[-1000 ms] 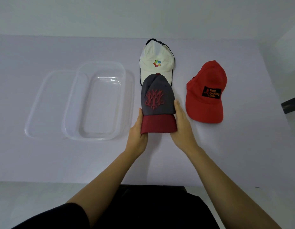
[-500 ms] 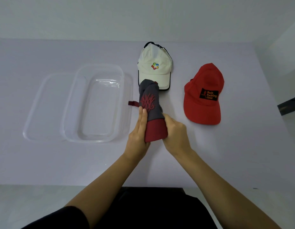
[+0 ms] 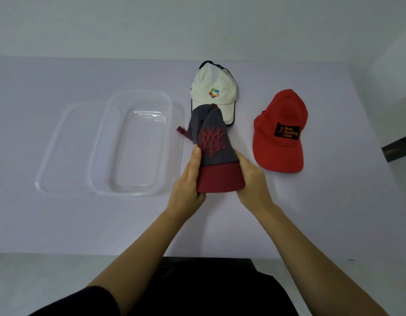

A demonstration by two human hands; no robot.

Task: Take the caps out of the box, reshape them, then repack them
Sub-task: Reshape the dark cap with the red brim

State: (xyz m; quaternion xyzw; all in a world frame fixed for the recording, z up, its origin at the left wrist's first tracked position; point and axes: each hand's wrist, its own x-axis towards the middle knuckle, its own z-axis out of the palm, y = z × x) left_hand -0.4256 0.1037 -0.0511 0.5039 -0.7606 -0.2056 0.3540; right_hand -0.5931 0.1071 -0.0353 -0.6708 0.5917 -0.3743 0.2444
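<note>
I hold a grey cap [image 3: 212, 142] with a dark red brim and a red tree emblem above the table's middle. My left hand [image 3: 188, 181] grips the brim's left edge, fingers straight along the crown's side. My right hand [image 3: 252, 179] grips the brim's right edge. The crown is squeezed narrow and leans left, its red back strap sticking out. A white cap [image 3: 214, 92] with a coloured logo lies behind it, partly covered. A red cap [image 3: 280, 131] with a black patch lies to the right. The clear plastic box [image 3: 133, 142] stands at left with nothing in it.
The box's clear lid [image 3: 60, 151] lies under and left of the box. The white table runs back to a wall. A dark object [image 3: 398, 147] pokes in at the right edge. My dark clothing fills the bottom of the view.
The grey cap was flat-fronted a second ago, then squeezed narrow between both hands. Now the brim has widened again and the crown leans left.
</note>
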